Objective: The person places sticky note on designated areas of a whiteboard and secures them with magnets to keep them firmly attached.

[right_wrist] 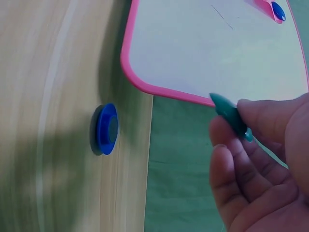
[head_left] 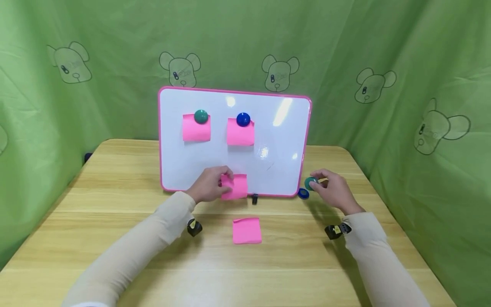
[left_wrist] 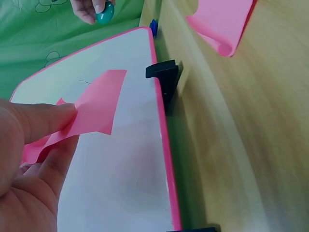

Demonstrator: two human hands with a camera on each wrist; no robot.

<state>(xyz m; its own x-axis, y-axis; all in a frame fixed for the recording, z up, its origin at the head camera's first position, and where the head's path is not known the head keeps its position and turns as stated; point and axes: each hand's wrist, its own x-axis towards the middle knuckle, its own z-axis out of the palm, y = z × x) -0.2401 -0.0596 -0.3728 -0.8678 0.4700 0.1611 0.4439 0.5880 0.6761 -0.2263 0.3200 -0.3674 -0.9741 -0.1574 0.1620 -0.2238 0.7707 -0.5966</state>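
Observation:
My left hand (head_left: pixel 209 184) pinches a pink sticky note (head_left: pixel 238 186) between thumb and fingers, in front of the whiteboard's lower edge; in the left wrist view the note (left_wrist: pixel 99 104) bends and its far end sticks out free. To the right of the board, my right hand (head_left: pixel 333 189) holds a green round magnet (head_left: pixel 310 183), its edge between thumb and fingers in the right wrist view (right_wrist: pixel 229 116). The pink-framed whiteboard (head_left: pixel 276 170) stands tilted on the table. Two pink notes hang on it, one under a green magnet (head_left: pixel 201 116), the other under a blue magnet (head_left: pixel 243 119).
A blue magnet (head_left: pixel 303 193) lies on the wooden table (head_left: pixel 153 264) by the board's lower right corner. Another pink note (head_left: pixel 247 230) lies nearer the front, its back edge curled. A black clip (head_left: pixel 255 199) juts from the board's bottom edge. Green curtains (head_left: pixel 230 42) surround the table.

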